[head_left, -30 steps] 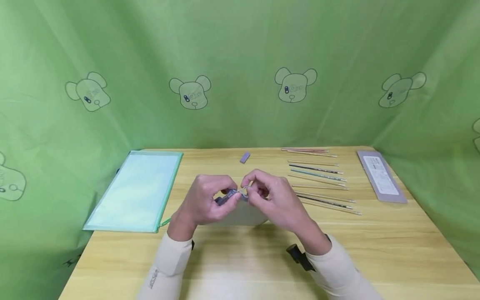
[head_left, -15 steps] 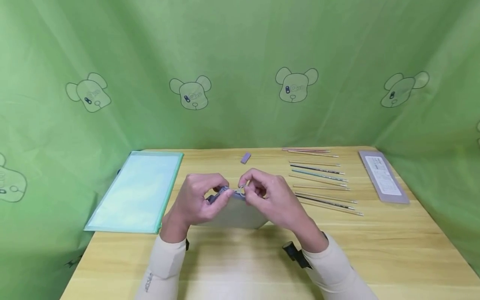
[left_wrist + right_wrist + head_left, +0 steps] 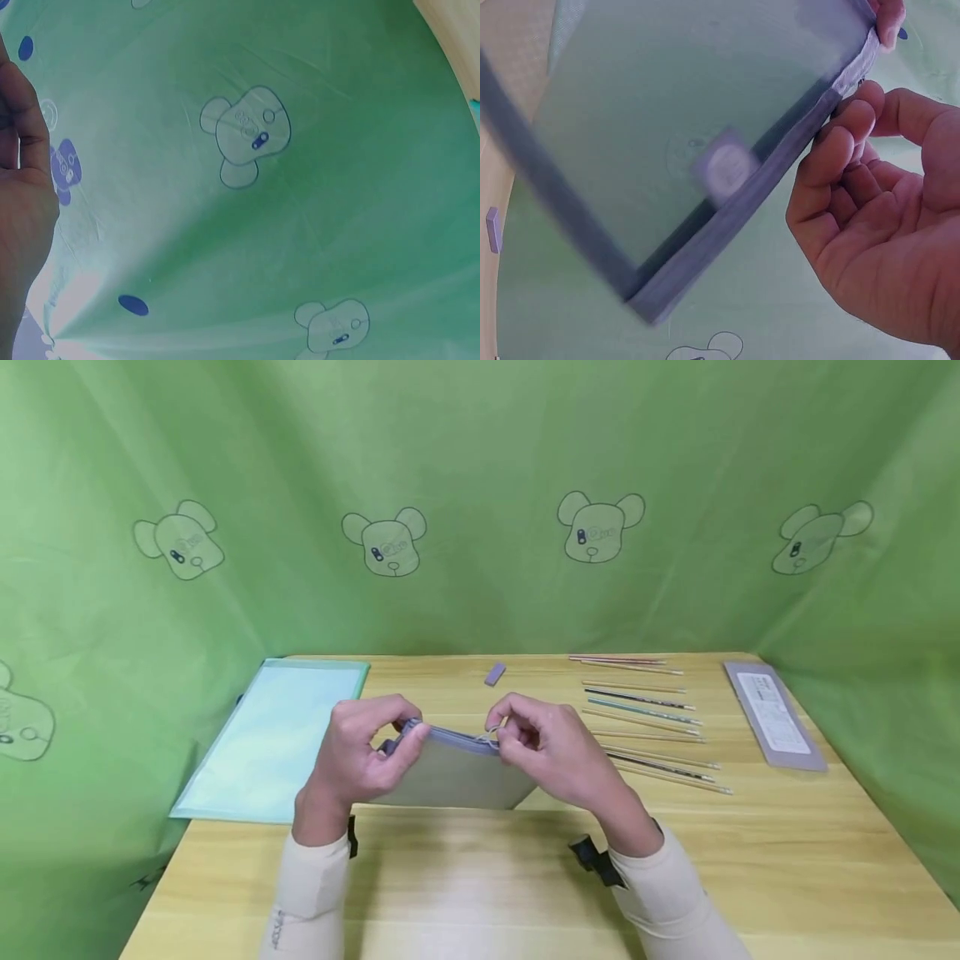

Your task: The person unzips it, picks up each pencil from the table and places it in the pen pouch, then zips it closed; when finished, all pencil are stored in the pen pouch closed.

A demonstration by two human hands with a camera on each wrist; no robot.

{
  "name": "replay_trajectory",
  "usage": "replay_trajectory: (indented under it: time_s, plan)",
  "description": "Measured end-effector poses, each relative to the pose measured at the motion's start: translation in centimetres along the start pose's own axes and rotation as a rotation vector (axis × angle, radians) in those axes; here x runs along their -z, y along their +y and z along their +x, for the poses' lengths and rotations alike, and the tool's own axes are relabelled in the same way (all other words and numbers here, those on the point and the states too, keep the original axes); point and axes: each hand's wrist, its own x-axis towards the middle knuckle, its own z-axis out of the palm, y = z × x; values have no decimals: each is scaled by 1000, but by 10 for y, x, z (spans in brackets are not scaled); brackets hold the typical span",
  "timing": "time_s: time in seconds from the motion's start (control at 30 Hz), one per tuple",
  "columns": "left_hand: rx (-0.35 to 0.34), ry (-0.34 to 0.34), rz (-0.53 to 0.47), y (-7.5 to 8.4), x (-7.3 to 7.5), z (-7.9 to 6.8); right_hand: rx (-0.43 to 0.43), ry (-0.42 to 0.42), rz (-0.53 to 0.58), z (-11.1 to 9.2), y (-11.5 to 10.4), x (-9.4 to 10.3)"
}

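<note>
A translucent zip pouch [image 3: 450, 781] with grey edging hangs between my two hands, its long zip edge uppermost in the head view. My left hand [image 3: 363, 752] pinches the left part of that edge between thumb and fingers. At the right part, my right hand [image 3: 555, 756] pinches the zip edge, where a thin pale cord loop [image 3: 492, 733] shows at the fingertips. The right wrist view has the pouch's see-through sheet with a small purple label bearing a white circle. Only part of my left hand [image 3: 26, 187] appears in the left wrist view, without the pouch.
A pale blue zip folder [image 3: 277, 735] with green trim lies on the wooden table [image 3: 465, 893] at left. Several pencils [image 3: 645, 714] lie in a row at right, beside a flat purple case [image 3: 772, 714] with a white label. A purple eraser [image 3: 495, 674] sits at the back.
My left hand has slid left, away from my right hand, and a longer stretch of the pouch's zip edge now shows between them. The right hand stays almost in place, still pinching.
</note>
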Motion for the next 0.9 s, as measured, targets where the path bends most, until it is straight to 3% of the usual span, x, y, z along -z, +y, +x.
replay_trajectory:
  time_s: [0.57,0.9]
  plan:
    - [72,137,54,-1,26,-9,-107,14,-71,-7,19,45]
    - [105,151,42,-3,35,-11,-202,17,-57,-13,27,70]
